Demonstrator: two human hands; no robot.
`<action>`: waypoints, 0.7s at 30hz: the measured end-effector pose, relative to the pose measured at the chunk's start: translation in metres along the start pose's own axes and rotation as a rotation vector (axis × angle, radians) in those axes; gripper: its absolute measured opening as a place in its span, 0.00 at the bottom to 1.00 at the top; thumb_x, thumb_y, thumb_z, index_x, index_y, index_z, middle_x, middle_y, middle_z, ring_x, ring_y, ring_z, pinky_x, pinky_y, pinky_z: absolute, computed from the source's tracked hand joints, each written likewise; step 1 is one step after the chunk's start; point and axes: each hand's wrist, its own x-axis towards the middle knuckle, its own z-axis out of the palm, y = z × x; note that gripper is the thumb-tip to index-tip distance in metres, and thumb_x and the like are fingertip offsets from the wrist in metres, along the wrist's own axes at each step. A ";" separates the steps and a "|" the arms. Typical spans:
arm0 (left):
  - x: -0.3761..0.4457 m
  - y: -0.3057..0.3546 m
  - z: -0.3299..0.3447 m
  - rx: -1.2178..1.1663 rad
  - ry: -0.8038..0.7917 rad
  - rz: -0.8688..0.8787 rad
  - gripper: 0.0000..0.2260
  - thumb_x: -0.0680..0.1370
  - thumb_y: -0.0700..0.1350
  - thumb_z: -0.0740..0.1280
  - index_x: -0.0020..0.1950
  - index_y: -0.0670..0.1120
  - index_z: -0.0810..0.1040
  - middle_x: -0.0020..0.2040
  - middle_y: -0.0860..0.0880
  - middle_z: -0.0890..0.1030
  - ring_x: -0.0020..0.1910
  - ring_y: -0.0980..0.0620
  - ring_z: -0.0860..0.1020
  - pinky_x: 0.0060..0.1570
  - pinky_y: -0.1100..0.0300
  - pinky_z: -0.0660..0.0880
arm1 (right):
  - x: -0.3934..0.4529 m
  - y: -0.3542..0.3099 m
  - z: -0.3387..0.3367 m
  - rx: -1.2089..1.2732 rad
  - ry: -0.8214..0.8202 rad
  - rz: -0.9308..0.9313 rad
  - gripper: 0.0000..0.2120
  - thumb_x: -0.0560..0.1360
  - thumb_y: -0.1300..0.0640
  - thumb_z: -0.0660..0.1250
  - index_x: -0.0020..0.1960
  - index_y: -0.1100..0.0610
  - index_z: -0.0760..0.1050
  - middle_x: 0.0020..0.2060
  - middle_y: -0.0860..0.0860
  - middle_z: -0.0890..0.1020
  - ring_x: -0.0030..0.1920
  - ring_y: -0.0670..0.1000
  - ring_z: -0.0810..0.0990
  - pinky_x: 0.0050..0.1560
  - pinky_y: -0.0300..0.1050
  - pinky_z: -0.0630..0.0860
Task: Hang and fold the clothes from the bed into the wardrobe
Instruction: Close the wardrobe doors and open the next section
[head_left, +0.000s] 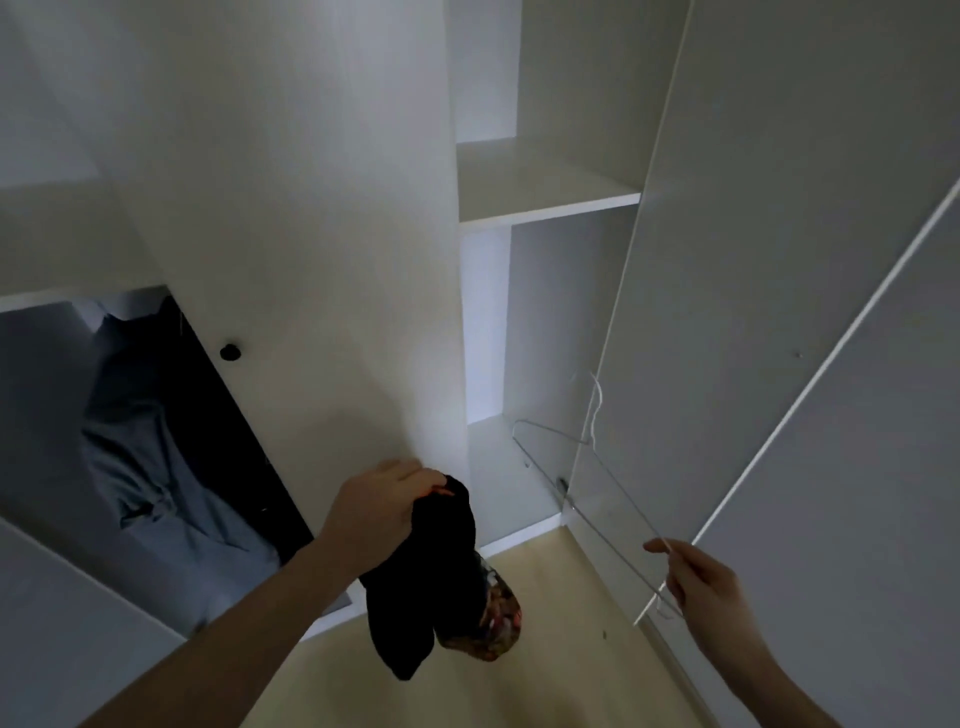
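Note:
My left hand (379, 512) grips the top of a black garment (426, 582) with a patterned part low on its right side; it hangs down in front of the white wardrobe (311, 208). My right hand (701, 577) pinches one end of a thin white wire hanger (592, 483), which reaches up and left into the open right compartment. The hanger carries nothing. In the left compartment a grey-blue shirt (156, 452) hangs beside a dark garment.
A white shelf (545, 192) crosses the right compartment higher up, with its floor (509, 478) below. An open white door (779, 260) stands at the right, close to my right hand. A black knob (229, 352) sits on the middle door. Pale wooden floor (545, 675) lies below.

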 end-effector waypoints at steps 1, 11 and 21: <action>-0.001 0.000 -0.002 -0.005 -0.006 -0.001 0.14 0.75 0.41 0.62 0.56 0.53 0.82 0.48 0.54 0.85 0.44 0.49 0.82 0.36 0.57 0.81 | -0.010 0.001 -0.014 -0.029 0.022 -0.015 0.17 0.82 0.67 0.62 0.46 0.54 0.86 0.25 0.48 0.69 0.26 0.45 0.66 0.27 0.34 0.62; -0.031 0.039 -0.014 -0.021 -0.145 -0.353 0.16 0.78 0.41 0.68 0.64 0.55 0.79 0.60 0.55 0.83 0.57 0.48 0.80 0.55 0.52 0.77 | -0.073 -0.032 -0.109 -0.252 0.006 -0.151 0.16 0.79 0.51 0.71 0.33 0.53 0.83 0.22 0.44 0.63 0.24 0.42 0.61 0.28 0.34 0.59; -0.043 0.135 -0.040 -0.201 -0.115 -0.461 0.14 0.73 0.35 0.64 0.42 0.55 0.78 0.37 0.53 0.81 0.34 0.51 0.77 0.37 0.52 0.78 | -0.106 -0.053 -0.175 -0.324 -0.203 -0.251 0.20 0.80 0.44 0.66 0.34 0.55 0.78 0.26 0.49 0.63 0.28 0.48 0.62 0.30 0.41 0.58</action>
